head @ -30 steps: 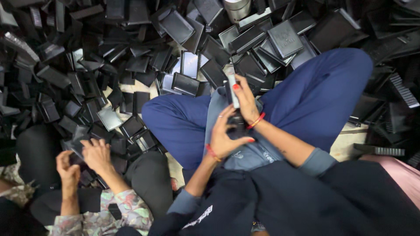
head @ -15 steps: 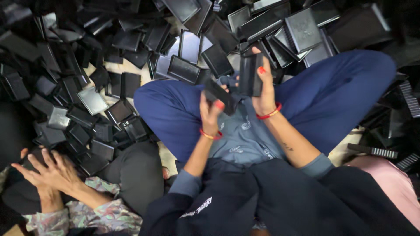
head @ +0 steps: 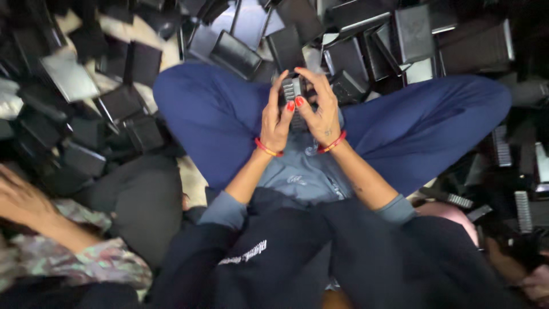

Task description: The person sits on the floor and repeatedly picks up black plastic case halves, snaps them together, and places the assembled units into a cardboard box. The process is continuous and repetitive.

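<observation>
I sit cross-legged in blue trousers. My left hand (head: 277, 117) and my right hand (head: 320, 109) meet in front of me, both closed around one small dark rectangular part (head: 293, 88) with a ribbed grey face. The thumbs press on its near side and the fingers wrap its far edges. Much of the part is hidden by my fingers. A red bangle sits on each wrist.
A big heap of black rectangular trays and casings (head: 354, 46) covers the floor ahead and to both sides. Another person's arm in a patterned sleeve (head: 63, 257) reaches in at the lower left. Ribbed grey parts (head: 523, 209) lie at the right.
My hands have come together on a single part in front of me; half a second ago each held its own black piece. The other person's hands moved left, mostly leaving the picture.
</observation>
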